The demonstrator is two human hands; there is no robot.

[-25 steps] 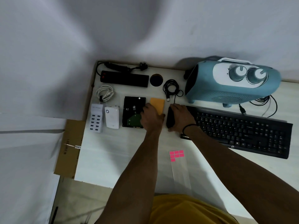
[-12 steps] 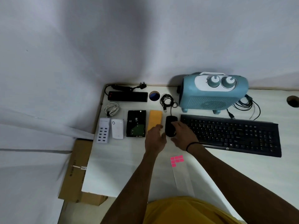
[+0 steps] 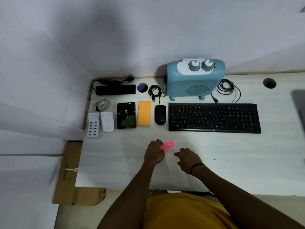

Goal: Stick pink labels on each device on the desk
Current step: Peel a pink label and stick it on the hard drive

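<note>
The pink labels [image 3: 168,145] sit at the top of a clear backing strip [image 3: 179,176] on the white desk [image 3: 115,162]. My left hand [image 3: 154,152] is at the labels' left edge with curled fingers that cover part of one label. My right hand [image 3: 187,159] is over the strip just right of them, fingers loosely curled and holding nothing. Behind them lie, left to right, a white USB charger [image 3: 93,124], a white plug-in box [image 3: 107,121], a hard drive [image 3: 126,115], an orange device [image 3: 144,115], a black mouse [image 3: 160,114] and a keyboard [image 3: 213,118].
A blue heater [image 3: 195,80] stands at the back by the wall, with a black power strip [image 3: 115,90] and coiled cables [image 3: 155,92] to its left. A cardboard box [image 3: 71,171] sits on the floor beside the desk's left edge.
Both hands have drawn back from the mouse and the orange device to the pink label sheet. The camera has pulled back, so more of the desk shows.
</note>
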